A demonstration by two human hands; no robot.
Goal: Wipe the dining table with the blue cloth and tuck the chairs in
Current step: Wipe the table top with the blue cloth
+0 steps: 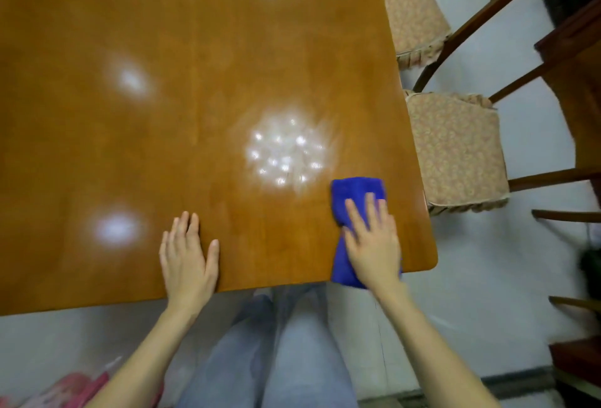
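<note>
The right hand [374, 245] presses flat, fingers straight, on the blue cloth [356, 193] at the table's [195, 82] near-right corner; left hand [187, 258] rests open beside it. Best keep even pressure, overlapping strokes.

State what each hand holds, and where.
Nothing is gripped. Right hand presses flat on the middle of the blue cloth; left hand lies flat on the table.

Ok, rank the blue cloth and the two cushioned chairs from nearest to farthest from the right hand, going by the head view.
1. Blue cloth: under the right hand, by the right edge of the table.
2. Nearer chair: just right of the near table corner.
3. Farther chair: further up the same side.
</note>
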